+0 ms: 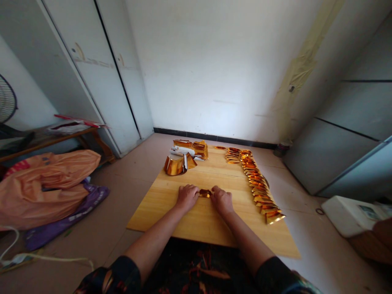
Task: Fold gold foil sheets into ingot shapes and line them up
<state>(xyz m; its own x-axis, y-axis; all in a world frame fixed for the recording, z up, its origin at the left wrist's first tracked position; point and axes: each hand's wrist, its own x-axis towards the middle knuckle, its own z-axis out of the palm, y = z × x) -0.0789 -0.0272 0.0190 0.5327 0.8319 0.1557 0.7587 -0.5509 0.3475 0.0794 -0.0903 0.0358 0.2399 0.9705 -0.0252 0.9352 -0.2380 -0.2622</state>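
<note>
A small folded piece of gold foil paper [205,193] lies low over the middle of the wooden board [159,200]. My left hand [187,197] grips its left end with curled fingers. At its right end, the fingers of my right hand [222,200] are closed on it too. Along the board's right side runs a long row of folded gold foil pieces [259,185], overlapping one another. A shorter cluster of gold pieces [232,155] lies at the back right. Curved gold sheets [175,166] rest at the back left, before a stack of gold foil paper [200,149].
A white rolled item [182,150] lies by the stack. Left of the board are an orange cloth or bag [45,183], a purple bag [70,216] and a wooden bench [88,132]. A wardrobe [101,73] stands behind them. A white box [346,214] is at right.
</note>
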